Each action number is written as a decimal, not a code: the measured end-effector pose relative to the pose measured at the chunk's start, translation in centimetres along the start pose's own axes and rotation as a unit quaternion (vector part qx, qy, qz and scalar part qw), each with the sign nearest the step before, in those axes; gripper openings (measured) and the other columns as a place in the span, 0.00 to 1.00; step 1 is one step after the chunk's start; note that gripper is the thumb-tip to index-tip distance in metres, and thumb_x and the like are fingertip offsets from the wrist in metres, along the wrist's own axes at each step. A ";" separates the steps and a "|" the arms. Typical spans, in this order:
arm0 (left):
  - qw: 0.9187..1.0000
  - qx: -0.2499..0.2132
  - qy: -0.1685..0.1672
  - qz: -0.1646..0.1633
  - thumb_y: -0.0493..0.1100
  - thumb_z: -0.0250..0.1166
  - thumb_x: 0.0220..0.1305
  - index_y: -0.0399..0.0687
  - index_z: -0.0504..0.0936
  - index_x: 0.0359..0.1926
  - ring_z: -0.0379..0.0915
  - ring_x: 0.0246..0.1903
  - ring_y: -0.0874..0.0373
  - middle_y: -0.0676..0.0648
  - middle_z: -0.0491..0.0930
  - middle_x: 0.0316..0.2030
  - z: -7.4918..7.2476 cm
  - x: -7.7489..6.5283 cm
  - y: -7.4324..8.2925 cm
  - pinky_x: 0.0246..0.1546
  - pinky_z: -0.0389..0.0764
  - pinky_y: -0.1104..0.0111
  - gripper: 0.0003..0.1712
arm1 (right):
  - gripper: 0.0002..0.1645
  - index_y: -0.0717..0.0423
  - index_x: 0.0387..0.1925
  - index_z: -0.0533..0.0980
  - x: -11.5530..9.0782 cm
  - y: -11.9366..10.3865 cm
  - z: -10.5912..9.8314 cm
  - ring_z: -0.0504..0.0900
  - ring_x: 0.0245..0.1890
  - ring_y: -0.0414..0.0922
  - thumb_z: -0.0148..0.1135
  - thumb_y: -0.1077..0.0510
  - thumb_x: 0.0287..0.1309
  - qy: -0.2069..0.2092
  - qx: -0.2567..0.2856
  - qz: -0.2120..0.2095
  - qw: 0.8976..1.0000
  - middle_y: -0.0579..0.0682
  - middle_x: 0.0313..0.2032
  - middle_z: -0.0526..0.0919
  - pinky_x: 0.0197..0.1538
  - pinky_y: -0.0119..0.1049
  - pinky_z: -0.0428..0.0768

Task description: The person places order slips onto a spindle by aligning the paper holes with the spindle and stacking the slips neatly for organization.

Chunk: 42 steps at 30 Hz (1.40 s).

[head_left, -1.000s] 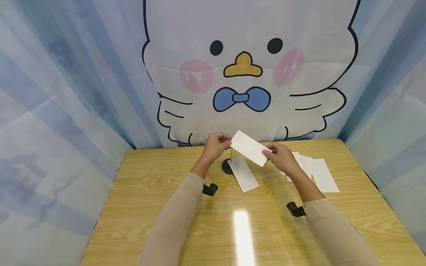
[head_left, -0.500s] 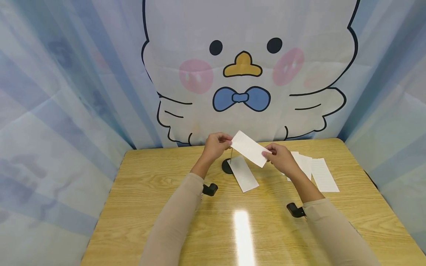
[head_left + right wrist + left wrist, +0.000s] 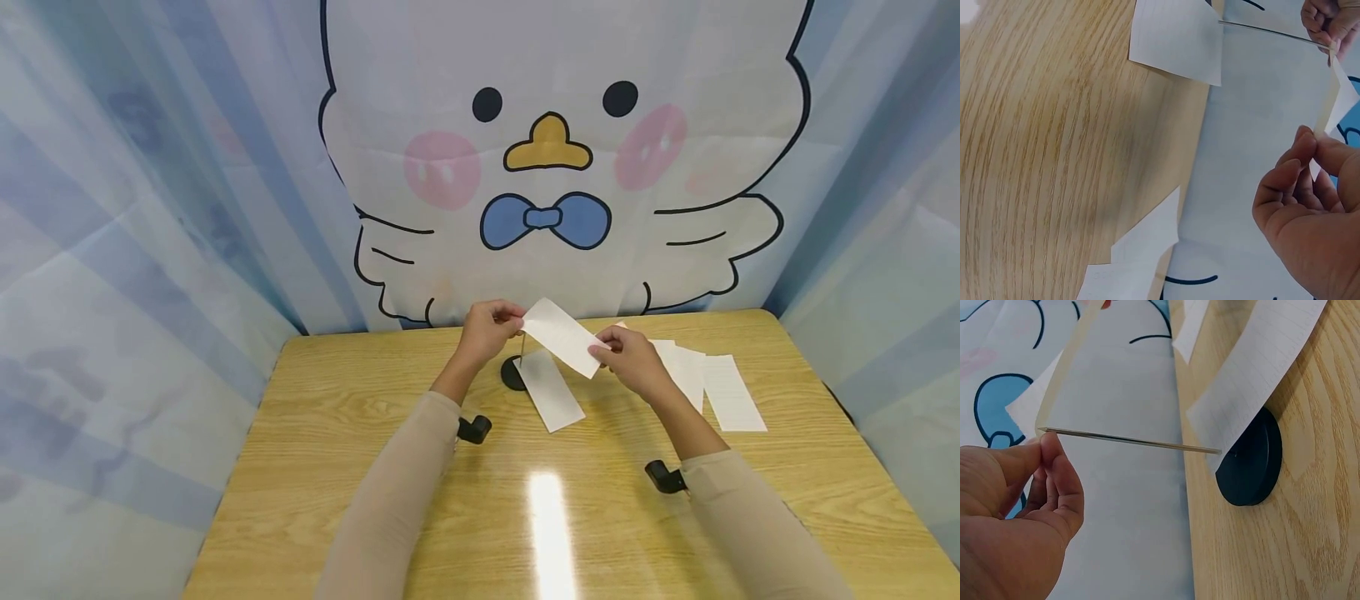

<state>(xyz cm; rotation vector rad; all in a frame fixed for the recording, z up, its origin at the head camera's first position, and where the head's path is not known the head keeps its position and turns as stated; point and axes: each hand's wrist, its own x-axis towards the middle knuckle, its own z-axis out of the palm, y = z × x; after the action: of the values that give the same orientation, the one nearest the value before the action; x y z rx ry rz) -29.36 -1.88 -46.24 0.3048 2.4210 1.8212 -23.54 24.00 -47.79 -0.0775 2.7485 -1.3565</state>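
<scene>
In the head view a white paper slip (image 3: 564, 337) is held above the table's far part. My left hand (image 3: 483, 330) pinches its left corner, and my right hand (image 3: 636, 364) grips the right end between thumb and fingers. In the left wrist view a thin metal spike (image 3: 1135, 442) rises from a round black base (image 3: 1254, 478). The spike's tip meets the held slip's corner at my left fingertips; whether it pierces the paper I cannot tell. A second, lined slip (image 3: 1254, 381) sits low on the spike, against the base, and slants onto the table.
Several more slips (image 3: 731, 396) lie overlapping on the table's right side, partly hidden behind my right hand. A patterned curtain (image 3: 540, 275) hangs right behind the table's far edge. Black wrist cameras (image 3: 474, 429) stick out from both sleeves.
The held slip has dipped a little, and my right hand has shifted slightly left and down with it. My left hand stays at the spike's tip.
</scene>
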 end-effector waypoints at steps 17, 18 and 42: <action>1.000 0.020 -0.004 -0.005 0.31 0.66 0.70 0.36 0.88 0.45 0.84 0.37 0.52 0.40 0.85 0.41 0.4 0.1 -0.8 0.45 0.88 0.59 0.07 | 0.16 0.62 0.51 0.78 -0.3 0.5 0.3 0.82 0.41 0.58 0.62 0.53 0.74 0.001 -0.023 0.003 1.000 0.54 0.36 0.85 0.38 0.37 0.77; 1.000 0.024 -0.004 -0.010 0.31 0.66 0.70 0.36 0.88 0.45 0.83 0.37 0.52 0.40 0.86 0.40 0.5 0.1 -1.0 0.46 0.88 0.58 0.07 | 0.16 0.61 0.51 0.78 -0.3 0.6 0.3 0.83 0.41 0.57 0.62 0.53 0.74 -0.001 -0.025 0.006 1.000 0.54 0.37 0.85 0.38 0.37 0.77; 0.999 0.042 0.002 -0.011 0.34 0.68 0.69 0.39 0.89 0.41 0.85 0.36 0.51 0.41 0.87 0.39 1.1 0.0 -3.5 0.40 0.87 0.65 0.05 | 0.13 0.62 0.45 0.78 -0.8 1.8 1.9 0.81 0.35 0.48 0.62 0.54 0.73 -0.068 -0.057 0.011 0.996 0.55 0.38 0.85 0.36 0.36 0.75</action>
<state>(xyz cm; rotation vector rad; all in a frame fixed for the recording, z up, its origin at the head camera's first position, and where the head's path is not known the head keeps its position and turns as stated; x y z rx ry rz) -29.52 -1.79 -49.86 0.2813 2.4980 1.7153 -22.59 23.68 -50.37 -0.1404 2.7013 -1.1442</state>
